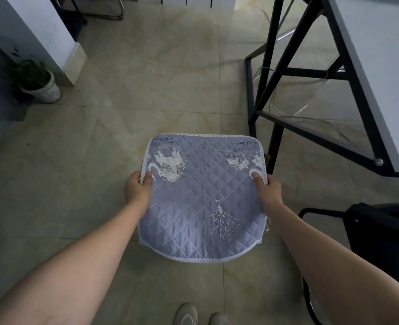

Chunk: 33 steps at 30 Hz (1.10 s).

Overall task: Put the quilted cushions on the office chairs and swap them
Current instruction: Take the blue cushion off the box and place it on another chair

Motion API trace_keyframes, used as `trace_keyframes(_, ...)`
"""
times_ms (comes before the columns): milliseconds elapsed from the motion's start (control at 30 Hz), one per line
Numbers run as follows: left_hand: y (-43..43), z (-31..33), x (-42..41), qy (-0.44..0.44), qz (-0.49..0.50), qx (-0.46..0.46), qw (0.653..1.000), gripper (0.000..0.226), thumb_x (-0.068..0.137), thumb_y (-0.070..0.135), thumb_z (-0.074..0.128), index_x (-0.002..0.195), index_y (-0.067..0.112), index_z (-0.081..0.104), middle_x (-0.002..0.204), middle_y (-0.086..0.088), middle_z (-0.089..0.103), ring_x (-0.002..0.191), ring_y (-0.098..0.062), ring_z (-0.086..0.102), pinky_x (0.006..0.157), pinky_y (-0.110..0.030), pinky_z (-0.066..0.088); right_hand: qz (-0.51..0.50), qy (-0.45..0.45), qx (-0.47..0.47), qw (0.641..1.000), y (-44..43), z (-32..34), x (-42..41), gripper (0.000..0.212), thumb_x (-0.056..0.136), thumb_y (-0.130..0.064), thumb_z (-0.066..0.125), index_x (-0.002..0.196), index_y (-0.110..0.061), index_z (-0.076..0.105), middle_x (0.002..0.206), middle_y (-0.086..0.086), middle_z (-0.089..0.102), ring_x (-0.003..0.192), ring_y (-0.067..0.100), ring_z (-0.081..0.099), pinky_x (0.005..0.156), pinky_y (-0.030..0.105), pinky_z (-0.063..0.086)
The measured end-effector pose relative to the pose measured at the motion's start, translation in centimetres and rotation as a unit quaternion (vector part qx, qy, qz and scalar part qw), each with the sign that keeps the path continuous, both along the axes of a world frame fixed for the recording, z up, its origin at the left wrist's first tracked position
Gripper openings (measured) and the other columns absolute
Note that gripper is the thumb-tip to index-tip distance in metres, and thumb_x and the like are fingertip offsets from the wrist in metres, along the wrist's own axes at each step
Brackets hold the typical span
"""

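A blue quilted cushion [203, 198] with white elephant prints and striped piping is held flat in the air above the tiled floor, in front of me. My left hand [138, 187] grips its left edge, thumb on top. My right hand [267, 188] grips its right edge the same way. A black office chair [376, 242] stands at the lower right, only partly in view, with a pale patch on its seat at the frame's edge. No second cushion is clearly visible.
A white-topped desk [381, 66] on a black metal frame [275, 73] stands at the right, with cables under it. A potted plant [38, 82] sits by a white wall corner at the left. Another chair's base [100, 10] shows at the top. My shoes [200, 314] are below.
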<state>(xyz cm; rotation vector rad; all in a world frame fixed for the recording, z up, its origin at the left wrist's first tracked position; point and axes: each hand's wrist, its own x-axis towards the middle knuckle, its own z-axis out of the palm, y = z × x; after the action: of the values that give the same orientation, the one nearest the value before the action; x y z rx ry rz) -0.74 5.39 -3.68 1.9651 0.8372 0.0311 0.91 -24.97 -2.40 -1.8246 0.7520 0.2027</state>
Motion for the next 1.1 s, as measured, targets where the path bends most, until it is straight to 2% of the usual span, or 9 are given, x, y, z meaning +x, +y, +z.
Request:
trace_keyframes(133,0.0,1.3,-0.6,-0.032,0.006,-0.017,0.999,0.017,0.092,0.021,0.052,0.08,0.01,0.056,0.066,-0.004,0.051,0.07,-0.02,0.048,0.067,-0.029,0.036,0.031,-0.003,-0.036,0.999,-0.2,1.2,-0.6,0.028,0.092,-0.037,0.052,0.104,-0.014,0.06,0.099,0.006,0.065,0.093,0.026,0.062,0.086,0.04,0.051)
trace_keyframes(233,0.0,2.8,-1.2,-0.049,0.008,-0.023,0.999,0.016,0.092,0.02,0.051,0.08,0.011,0.056,0.064,-0.001,0.05,0.07,-0.019,0.047,0.067,-0.028,0.036,0.037,-0.005,-0.049,0.998,-0.4,2.8,-1.1,0.028,0.092,-0.04,0.051,0.103,-0.016,0.06,0.098,0.005,0.066,0.095,0.028,0.062,0.09,0.046,0.051)
trace_keyframes(333,-0.1,4.5,-1.7,-0.063,0.005,-0.024,0.998,0.016,0.092,0.02,0.052,0.08,0.011,0.056,0.068,-0.005,0.052,0.07,-0.019,0.047,0.067,-0.029,0.036,0.023,-0.018,-0.047,0.998,-0.2,5.0,-1.8,0.028,0.092,-0.038,0.052,0.101,-0.013,0.061,0.098,0.007,0.067,0.094,0.029,0.063,0.088,0.045,0.052)
trace_keyframes(500,-0.1,7.9,-2.6,-0.066,0.008,-0.023,0.998,0.022,0.092,0.022,0.052,0.076,0.007,0.055,0.059,0.002,0.048,0.066,-0.02,0.046,0.066,-0.03,0.036,0.009,-0.035,-0.034,0.999,0.4,9.0,-2.9,0.029,0.091,-0.034,0.053,0.098,-0.007,0.061,0.098,0.014,0.068,0.093,0.032,0.064,0.084,0.047,0.053)
trace_keyframes(733,0.0,13.1,-4.6,-0.086,0.019,-0.033,0.996,0.023,0.092,0.022,0.053,0.077,0.005,0.057,0.072,-0.012,0.055,0.068,-0.022,0.048,0.067,-0.029,0.038,-0.022,-0.064,-0.016,0.998,0.3,14.8,-5.3,0.019,0.092,-0.03,0.055,0.092,-0.011,0.059,0.092,0.013,0.066,0.08,0.027,0.06,0.082,0.047,0.053)
trace_keyframes(900,-0.5,17.0,-5.6,-0.094,0.008,-0.04,0.995,0.024,0.092,0.023,0.053,0.074,0.007,0.053,0.075,-0.011,0.055,0.069,-0.021,0.047,0.068,-0.029,0.038,-0.052,-0.067,0.002,0.996,-0.6,18.1,-7.4,0.022,0.091,-0.031,0.056,0.094,-0.01,0.062,0.078,-0.001,0.063,0.076,0.021,0.06,0.076,0.039,0.053)
trace_keyframes(1000,-1.1,19.2,-5.9,-0.104,0.004,-0.041,0.994,0.026,0.092,0.024,0.054,0.072,0.007,0.049,0.073,-0.011,0.053,0.069,-0.021,0.046,0.067,-0.03,0.037,-0.069,-0.073,0.002,0.995,-1.3,19.8,-8.5,0.023,0.09,-0.033,0.057,0.092,-0.01,0.063,0.076,0.0,0.063,0.076,0.022,0.06,0.075,0.037,0.052)
trace_keyframes(1100,-2.0,21.1,-6.3,-0.111,-0.011,-0.053,0.992,0.025,0.092,0.024,0.053,0.074,0.006,0.052,0.076,-0.019,0.059,0.07,-0.021,0.048,0.067,-0.029,0.038,-0.085,-0.079,-0.001,0.993,-2.1,21.5,-9.6,0.024,0.09,-0.032,0.056,0.092,-0.009,0.063,0.076,0.003,0.063,0.071,0.02,0.059,0.065,0.031,0.049)
